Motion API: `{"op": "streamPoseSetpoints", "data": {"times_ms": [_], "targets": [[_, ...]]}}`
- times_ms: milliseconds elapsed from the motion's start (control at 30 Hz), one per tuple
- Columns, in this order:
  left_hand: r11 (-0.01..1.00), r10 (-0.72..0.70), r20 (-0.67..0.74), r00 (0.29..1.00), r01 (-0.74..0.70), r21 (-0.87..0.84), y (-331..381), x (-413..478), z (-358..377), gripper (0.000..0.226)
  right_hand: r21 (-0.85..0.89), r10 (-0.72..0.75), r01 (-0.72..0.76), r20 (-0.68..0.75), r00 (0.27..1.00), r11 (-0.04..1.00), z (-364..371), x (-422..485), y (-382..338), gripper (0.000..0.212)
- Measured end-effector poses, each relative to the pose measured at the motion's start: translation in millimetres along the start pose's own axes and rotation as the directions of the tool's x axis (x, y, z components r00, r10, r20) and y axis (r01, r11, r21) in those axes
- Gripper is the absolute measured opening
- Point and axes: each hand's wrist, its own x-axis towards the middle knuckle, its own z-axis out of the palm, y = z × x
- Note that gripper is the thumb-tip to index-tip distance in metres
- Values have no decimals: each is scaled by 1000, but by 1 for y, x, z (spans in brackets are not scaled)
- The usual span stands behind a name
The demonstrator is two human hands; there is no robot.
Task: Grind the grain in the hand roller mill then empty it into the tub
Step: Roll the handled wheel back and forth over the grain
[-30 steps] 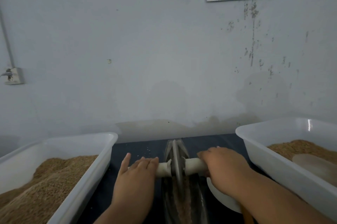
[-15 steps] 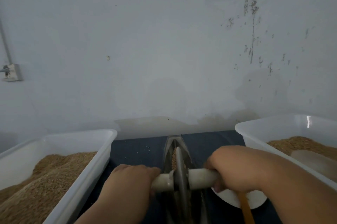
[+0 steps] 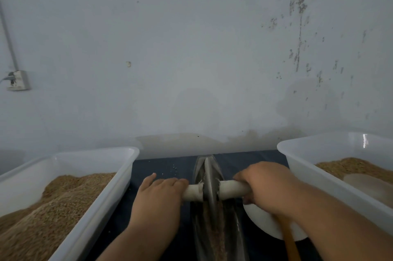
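The hand roller mill is a grey metal wheel [image 3: 209, 177] on a white cross handle [image 3: 230, 188], standing in a narrow boat-shaped metal trough [image 3: 239, 222] at the centre. Brown grain [image 3: 214, 237] lies along the trough's groove. My left hand [image 3: 159, 197] grips the handle's left end, thumb sticking out to the left. My right hand [image 3: 264, 185] curls round the right end. A white tub [image 3: 95, 153] heaped with grain stands on the left. Another white tub [image 3: 297, 155], on the right, holds grain and a pale round thing.
A white dish [image 3: 262, 223] with a wooden stick [image 3: 289, 241] across it lies under my right wrist, between the trough and the right tub. A few grains are scattered on the dark tabletop [image 3: 165, 167]. The wall stands close behind; a socket [image 3: 18, 81] hangs at far left.
The wheel was pulled back toward me half a second ago and has now rolled away along the trough again. Both hands stayed on the handle.
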Motion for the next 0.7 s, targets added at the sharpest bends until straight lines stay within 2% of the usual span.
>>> {"op": "streamPoseSetpoints", "data": {"times_ms": [67, 133, 233, 300, 367, 433, 567, 700], "targets": [[995, 71, 103, 992, -77, 56, 0, -6, -18, 32, 41, -69, 66, 91, 993, 997, -13, -15, 2, 29], [985, 120, 213, 970, -143, 98, 1, -12, -34, 27, 55, -136, 127, 211, 968, 990, -25, -26, 4, 31], [980, 131, 299, 945, -169, 104, 0, -14, -46, 32, 59, -180, 170, 303, 936, 984, -34, -33, 7, 29], [984, 126, 321, 939, -158, 76, 0, -12, -45, 37, 65, -171, 158, 307, 936, 985, -29, -31, 6, 27], [994, 98, 289, 952, -109, 23, 0, -10, -36, 46, 54, -127, 117, 264, 956, 992, -18, -22, 4, 33], [999, 35, 168, 985, -32, -25, 0, -6, -21, 56, -5, -53, 55, 202, 978, 998, -3, -7, 4, 49], [995, -90, -13, 996, 89, -51, 1, 5, 10, 66, -12, 68, -68, -29, 997, 998, 24, 18, 6, 75], [991, -129, -120, 984, 124, -44, -1, 12, 32, 67, 22, 119, -118, -261, 958, 993, 44, 24, 4, 68]]}}
